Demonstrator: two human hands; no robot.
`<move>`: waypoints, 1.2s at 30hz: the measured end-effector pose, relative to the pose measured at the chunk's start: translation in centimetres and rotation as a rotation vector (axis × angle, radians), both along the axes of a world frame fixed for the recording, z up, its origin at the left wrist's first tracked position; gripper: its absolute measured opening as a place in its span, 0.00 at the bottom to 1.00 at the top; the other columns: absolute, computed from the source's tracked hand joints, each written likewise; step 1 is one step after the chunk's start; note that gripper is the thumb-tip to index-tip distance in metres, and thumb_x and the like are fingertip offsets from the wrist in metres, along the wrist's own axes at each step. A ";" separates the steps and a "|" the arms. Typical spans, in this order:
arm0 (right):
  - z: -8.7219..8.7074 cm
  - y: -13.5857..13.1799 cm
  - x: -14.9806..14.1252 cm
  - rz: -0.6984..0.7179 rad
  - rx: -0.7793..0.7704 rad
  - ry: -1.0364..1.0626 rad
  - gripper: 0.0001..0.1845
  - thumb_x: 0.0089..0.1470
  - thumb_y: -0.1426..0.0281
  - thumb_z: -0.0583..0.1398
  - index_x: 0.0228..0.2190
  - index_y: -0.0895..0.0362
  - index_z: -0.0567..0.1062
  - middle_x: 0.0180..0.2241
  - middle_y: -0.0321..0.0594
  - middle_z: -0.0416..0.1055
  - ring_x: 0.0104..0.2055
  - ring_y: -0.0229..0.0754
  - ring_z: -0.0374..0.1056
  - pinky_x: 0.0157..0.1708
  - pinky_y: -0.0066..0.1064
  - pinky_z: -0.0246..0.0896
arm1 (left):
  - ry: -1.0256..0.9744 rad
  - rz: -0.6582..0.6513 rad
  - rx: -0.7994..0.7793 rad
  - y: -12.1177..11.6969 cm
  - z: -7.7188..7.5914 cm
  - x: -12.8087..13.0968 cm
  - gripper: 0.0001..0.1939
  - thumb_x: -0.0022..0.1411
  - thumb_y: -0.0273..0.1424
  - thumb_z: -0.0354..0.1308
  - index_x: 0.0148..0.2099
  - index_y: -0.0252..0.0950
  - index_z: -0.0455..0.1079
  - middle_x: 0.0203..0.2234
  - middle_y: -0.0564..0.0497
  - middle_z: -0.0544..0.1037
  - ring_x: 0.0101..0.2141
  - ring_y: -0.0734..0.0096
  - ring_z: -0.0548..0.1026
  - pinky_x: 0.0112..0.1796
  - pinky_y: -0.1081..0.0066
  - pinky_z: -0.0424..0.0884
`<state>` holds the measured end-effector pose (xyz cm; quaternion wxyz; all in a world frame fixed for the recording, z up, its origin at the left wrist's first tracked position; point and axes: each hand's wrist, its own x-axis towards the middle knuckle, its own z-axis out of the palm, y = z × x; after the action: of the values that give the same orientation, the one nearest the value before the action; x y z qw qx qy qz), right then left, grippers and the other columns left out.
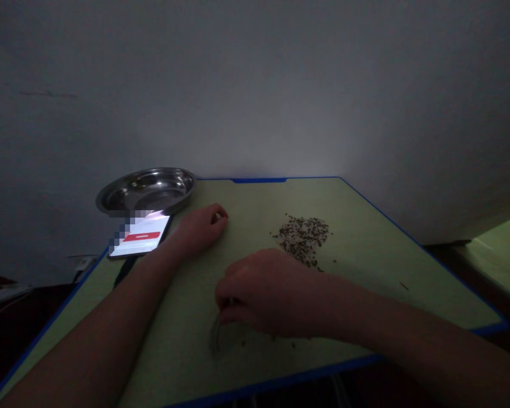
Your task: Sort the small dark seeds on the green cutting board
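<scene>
- Head view: two bare hands over a pale, blue-edged table (259, 204), with small dark grains (304, 235) spread in a loose patch beyond the right forearm.
- The right hand (259, 289), near the front edge, has fingers pinched together, apparently on a thin, dim strip (219, 335) too blurred to identify.
- The left hand (202, 225) rests on the table with fingers loosely curled; whether they grip anything cannot be told.
- A few strays (293, 345) lie apart from the patch, just beside the right hand on its near side.
- Progress looks partial at most: those few sit separately, while the bulk, by appearance, is left to be handled. No finished portion can be made out.
- At left, a lit phone (142, 248) lies near a steel bowl (189, 190).
</scene>
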<state>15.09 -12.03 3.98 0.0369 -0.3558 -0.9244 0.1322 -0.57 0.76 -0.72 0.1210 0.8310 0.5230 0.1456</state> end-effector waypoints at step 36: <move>-3.5 -3.5 5.4 -0.350 -0.271 0.273 0.06 0.53 0.67 0.63 0.30 0.56 0.80 0.26 0.35 0.76 0.26 0.35 0.67 0.27 0.25 0.57 | 0.018 0.010 0.014 -0.1 -0.1 0.1 0.17 0.60 0.40 0.47 0.44 0.39 0.71 0.34 0.48 0.78 0.31 0.66 0.74 0.32 0.69 0.66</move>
<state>20.51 -15.53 0.51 0.1356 -0.4910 -0.8091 0.2931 -0.51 0.63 -0.79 0.1098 0.8305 0.5272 0.1424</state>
